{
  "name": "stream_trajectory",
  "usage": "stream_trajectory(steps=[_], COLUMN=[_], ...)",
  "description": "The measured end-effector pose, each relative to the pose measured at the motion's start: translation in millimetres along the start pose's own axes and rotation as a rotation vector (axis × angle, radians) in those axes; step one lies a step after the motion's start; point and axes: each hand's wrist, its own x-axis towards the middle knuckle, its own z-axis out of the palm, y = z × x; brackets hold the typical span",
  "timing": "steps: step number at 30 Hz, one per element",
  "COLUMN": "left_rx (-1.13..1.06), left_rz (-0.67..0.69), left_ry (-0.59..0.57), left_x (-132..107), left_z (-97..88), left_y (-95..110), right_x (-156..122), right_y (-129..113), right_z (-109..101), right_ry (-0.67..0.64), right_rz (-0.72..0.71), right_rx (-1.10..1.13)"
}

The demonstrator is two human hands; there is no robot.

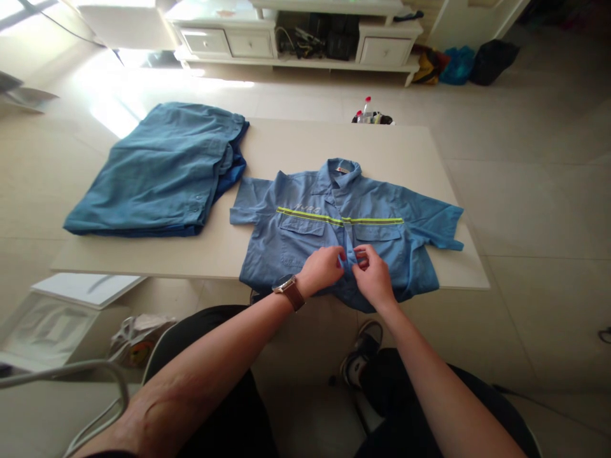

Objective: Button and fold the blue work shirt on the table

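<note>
Indoors, a blue short-sleeved shirt [305,235] lies front up on a white table [296,140], right of the table's middle, its hem hanging over the near edge. The collar [337,177] points toward the table's far edge, and a yellow-green stripe [305,215] crosses the chest above two flap pockets. At the table's near edge, two bare hands meet at the shirt's button front. The left hand [325,267], with a brown-strapped watch [289,291] at its wrist, pinches the cloth by the fingertips; the right hand [372,272], just beside it, pinches the same front strip. Folded blue clothing [153,165] covers much of the table's left end. Just beyond the table's far edge stand red-capped bottles [367,109]; farther past it is a white cabinet [252,44] with drawers.
</note>
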Motion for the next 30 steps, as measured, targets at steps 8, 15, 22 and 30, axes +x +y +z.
stream_trajectory(steps=[8, 15, 22, 30], left_rx=[0.061, -0.008, -0.057, -0.029], left_rz=[-0.027, -0.057, -0.083, -0.054], left_ry=[0.096, 0.126, 0.195, 0.228], left_x=[9.5, 14.5, 17.0, 16.2], left_z=[16.1, 15.4, 9.7, 5.5], left_y=[-16.4, -16.3, -4.5, 0.5], right_x=[-0.4, -0.8, -1.5, -1.7], right_y=[0.2, -2.4, -6.8, -8.0], right_z=[1.2, -0.3, 1.4, 1.8], right_ry=[0.009, 0.013, 0.02, 0.028], right_rz=[0.011, -0.003, -0.021, -0.026], right_rx=[-0.008, 0.018, 0.075, 0.098])
